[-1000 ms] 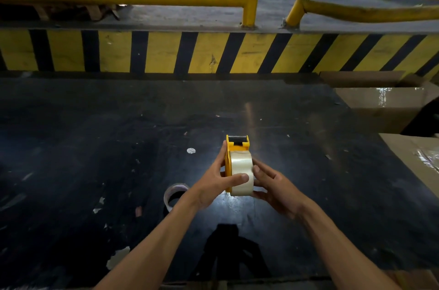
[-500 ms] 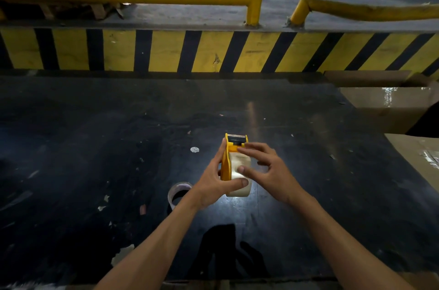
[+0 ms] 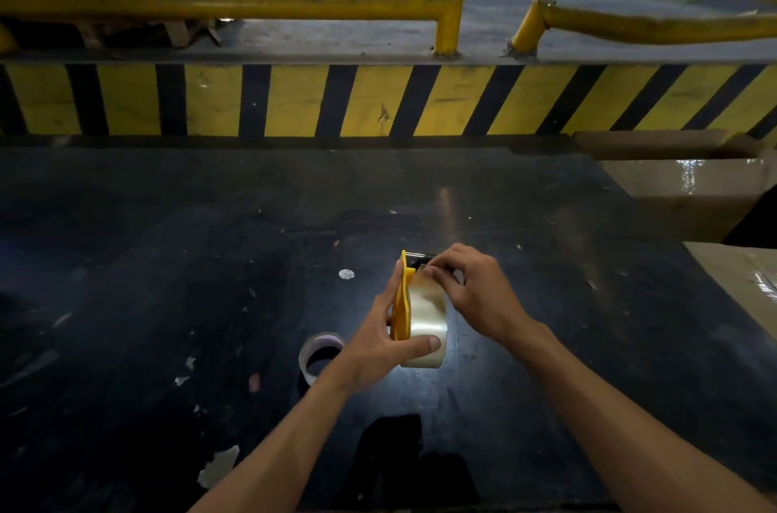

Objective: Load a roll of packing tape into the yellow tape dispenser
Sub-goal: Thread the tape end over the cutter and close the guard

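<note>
The yellow tape dispenser point(image 3: 401, 304) is held upright above the black table, with a roll of clear packing tape point(image 3: 428, 313) seated in it. My left hand point(image 3: 378, 338) grips the dispenser from the left, thumb pressed on the lower part of the roll. My right hand point(image 3: 479, 294) reaches in from the right, fingertips pinched at the top of the roll by the dispenser's black cutter end. Whether those fingers hold the tape's loose end is hidden.
An empty tape core point(image 3: 320, 357) lies on the black table point(image 3: 168, 260) just left of my left wrist. Cardboard boxes point(image 3: 689, 197) stand at the right edge. A yellow-black striped barrier point(image 3: 378, 100) runs along the far side. Paper scraps dot the table.
My right hand rose from the lower right side of the roll to the top near the cutter and pinched its fingertips there. The dispenser tilted slightly; the left hand kept its grip.
</note>
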Available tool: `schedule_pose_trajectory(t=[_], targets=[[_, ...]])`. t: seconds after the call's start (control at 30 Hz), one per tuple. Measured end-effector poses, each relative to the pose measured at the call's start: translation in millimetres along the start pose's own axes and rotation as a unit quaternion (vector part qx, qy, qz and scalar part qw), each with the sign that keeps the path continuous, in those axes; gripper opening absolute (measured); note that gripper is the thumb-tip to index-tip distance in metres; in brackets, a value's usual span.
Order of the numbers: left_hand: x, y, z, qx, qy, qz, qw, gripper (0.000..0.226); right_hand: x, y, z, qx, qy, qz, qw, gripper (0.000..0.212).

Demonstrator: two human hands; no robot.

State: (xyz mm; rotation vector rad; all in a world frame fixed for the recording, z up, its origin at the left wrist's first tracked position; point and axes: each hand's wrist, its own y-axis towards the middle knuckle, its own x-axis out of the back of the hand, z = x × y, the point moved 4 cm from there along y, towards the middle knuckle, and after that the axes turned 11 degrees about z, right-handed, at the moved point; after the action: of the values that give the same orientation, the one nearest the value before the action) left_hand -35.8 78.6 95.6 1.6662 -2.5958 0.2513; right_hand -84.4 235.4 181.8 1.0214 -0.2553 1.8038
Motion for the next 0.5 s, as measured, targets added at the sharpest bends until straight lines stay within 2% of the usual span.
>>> schedule_pose_trajectory(t=[0.17,0.33,0.5], targets=[[-9.3,-3.4,-0.7,-0.027,-0.013,0.024,0.999,0.116,13.1,18.5,-6.6,-0.064,-0.029,-0.030,0.997,0.014],[-13.0,-3.1,-0.4,-0.036,-0.036,0.029,0.998,0.114,13.3,30.9,-15.8,-0.142,0.016,0.021,0.990,0.020],[-11.8,-5.5,-1.7,-0.038,-0.037,0.033,0.998,0.115,16.4,34.2,-19.3,-0.178,0.007,0.033,0.983,0.020]])
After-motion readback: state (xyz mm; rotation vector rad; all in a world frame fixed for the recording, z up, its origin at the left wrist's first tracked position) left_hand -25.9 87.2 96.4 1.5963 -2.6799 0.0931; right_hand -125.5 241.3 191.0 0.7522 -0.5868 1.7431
